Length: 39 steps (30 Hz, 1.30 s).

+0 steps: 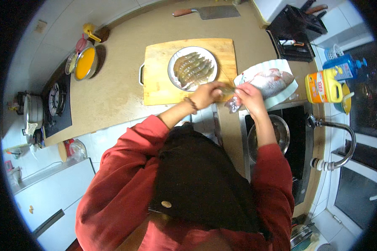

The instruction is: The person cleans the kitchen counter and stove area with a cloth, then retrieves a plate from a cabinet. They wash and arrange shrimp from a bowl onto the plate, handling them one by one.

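Between my two hands is a raw shrimp (227,90), pinched at one end by my left hand (207,94) and at the other by my right hand (249,96). It is held near the right edge of a wooden cutting board (157,91). On the board stands a white plate (172,56) with several raw shrimp (193,70) lying side by side. Just beyond my right hand, a whole fish (271,83) lies on a pale fluted dish (281,100), its tail sticking out under my right hand.
A cleaver (220,12) lies at the back of the counter. A metal bowl of yellow liquid (85,63) and a gas stove (57,99) are at the left. At the right are a knife block (293,23), a yellow jug (323,86), a sink with a metal bowl (282,131) and a faucet (348,138).
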Tool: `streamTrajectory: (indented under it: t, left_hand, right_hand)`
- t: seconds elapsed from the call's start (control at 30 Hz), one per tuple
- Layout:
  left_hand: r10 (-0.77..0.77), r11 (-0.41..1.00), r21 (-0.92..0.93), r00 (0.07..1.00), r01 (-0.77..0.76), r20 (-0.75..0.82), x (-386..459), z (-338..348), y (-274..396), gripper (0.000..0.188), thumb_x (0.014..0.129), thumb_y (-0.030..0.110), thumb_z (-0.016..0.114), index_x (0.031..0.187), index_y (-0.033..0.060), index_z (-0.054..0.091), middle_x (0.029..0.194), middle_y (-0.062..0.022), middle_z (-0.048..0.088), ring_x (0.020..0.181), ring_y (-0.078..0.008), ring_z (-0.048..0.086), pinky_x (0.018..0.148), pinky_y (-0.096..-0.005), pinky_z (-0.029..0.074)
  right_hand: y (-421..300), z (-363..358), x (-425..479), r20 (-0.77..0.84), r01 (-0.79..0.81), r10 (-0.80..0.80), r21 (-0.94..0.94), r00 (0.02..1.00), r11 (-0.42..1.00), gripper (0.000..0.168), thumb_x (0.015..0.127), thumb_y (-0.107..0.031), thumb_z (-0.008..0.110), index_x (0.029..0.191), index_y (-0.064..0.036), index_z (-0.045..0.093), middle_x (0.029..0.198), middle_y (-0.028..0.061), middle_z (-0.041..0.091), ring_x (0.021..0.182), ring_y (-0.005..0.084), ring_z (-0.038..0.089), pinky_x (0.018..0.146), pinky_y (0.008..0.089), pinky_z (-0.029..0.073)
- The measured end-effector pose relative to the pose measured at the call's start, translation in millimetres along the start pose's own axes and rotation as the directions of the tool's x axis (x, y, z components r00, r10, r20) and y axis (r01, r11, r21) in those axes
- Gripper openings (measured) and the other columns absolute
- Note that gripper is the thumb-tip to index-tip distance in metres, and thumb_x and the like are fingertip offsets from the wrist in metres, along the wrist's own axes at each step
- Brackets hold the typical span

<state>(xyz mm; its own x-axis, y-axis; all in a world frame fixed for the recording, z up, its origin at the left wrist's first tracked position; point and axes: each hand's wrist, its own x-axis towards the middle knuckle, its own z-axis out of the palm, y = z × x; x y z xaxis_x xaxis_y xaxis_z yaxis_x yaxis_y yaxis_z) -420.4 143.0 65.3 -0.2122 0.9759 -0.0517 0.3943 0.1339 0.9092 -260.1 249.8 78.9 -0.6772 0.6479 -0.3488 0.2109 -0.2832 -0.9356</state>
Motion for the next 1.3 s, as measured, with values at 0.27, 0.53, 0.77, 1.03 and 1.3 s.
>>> streamTrajectory:
  t: [0.27, 0.53, 0.77, 1.03, 1.3]
  left_hand:
    - [0.042, 0.937, 0.337, 0.933, 0.087, -0.358, 19.2, -112.3, -65.5, 0.025, 0.076, 0.006, 0.053, 0.101, 0.0043, 0.056, 0.08, -0.0178, 0.057, 0.073, -0.0287, 0.057, 0.067, -0.0337, 0.045]
    - [-0.068, 0.77, 0.573, 0.929, 0.281, -0.363, 29.6, -133.2, -75.2, 0.024, 0.08, 0.017, 0.05, 0.102, 0.0115, 0.056, 0.082, -0.0132, 0.056, 0.073, -0.0295, 0.057, 0.064, -0.0361, 0.047]
    - [0.103, 0.692, 0.698, 0.932, 0.185, -0.349, 28.0, -135.5, -82.2, 0.025, 0.077, 0.018, 0.054, 0.101, 0.0108, 0.057, 0.081, -0.0097, 0.053, 0.073, -0.0255, 0.056, 0.064, -0.0355, 0.046]
    - [0.296, 0.679, 0.734, 0.903, 0.031, -0.312, 20.2, -131.2, -93.0, 0.026, 0.072, 0.011, 0.058, 0.097, 0.0052, 0.058, 0.08, -0.0097, 0.05, 0.073, -0.0253, 0.051, 0.065, -0.0337, 0.044]
    - [0.25, 0.802, 0.593, 0.862, 0.071, -0.441, -0.3, -125.7, -76.8, 0.03, 0.071, 0.012, 0.061, 0.099, 0.0023, 0.056, 0.081, -0.0129, 0.051, 0.076, -0.0272, 0.051, 0.068, -0.0343, 0.043]
  right_hand:
    - [-21.4, 85.6, 151.3, 0.109, 0.019, -0.004, -0.133, 0.994, 0.991, 0.009, 0.078, -0.002, 0.054, 0.086, 0.003, 0.052, 0.068, 0.0068, 0.055, 0.051, 0.0108, 0.052, 0.044, 0.0234, 0.044]
    - [-15.4, 115.8, 202.3, -0.02, -0.036, 0.031, -0.317, 0.999, 0.948, 0.013, 0.075, -0.005, 0.057, 0.087, 0.001, 0.054, 0.07, 0.0082, 0.057, 0.052, 0.0127, 0.055, 0.045, 0.0257, 0.045]
    - [-8.8, 129.0, 195.6, -0.127, 0.14, -0.362, -0.767, 0.924, 0.626, 0.02, 0.072, -0.014, 0.061, 0.089, -0.007, 0.053, 0.075, 0.0121, 0.06, 0.068, 0.0253, 0.059, 0.062, 0.0354, 0.046]
    - [-21.1, 130.2, 172.6, 0.016, 0.143, -0.401, -0.946, 0.916, 0.289, 0.016, 0.075, -0.02, 0.057, 0.089, -0.013, 0.056, 0.094, 0.011, 0.05, 0.075, 0.031, 0.056, 0.065, 0.0415, 0.045]
    - [-31.5, 87.4, 105.1, -0.043, 0.34, -0.793, -0.889, 0.607, 0.308, 0.022, 0.071, -0.014, 0.06, 0.093, -0.01, 0.058, 0.108, 0.0097, 0.046, 0.097, 0.0298, 0.044, 0.082, 0.0378, 0.038]
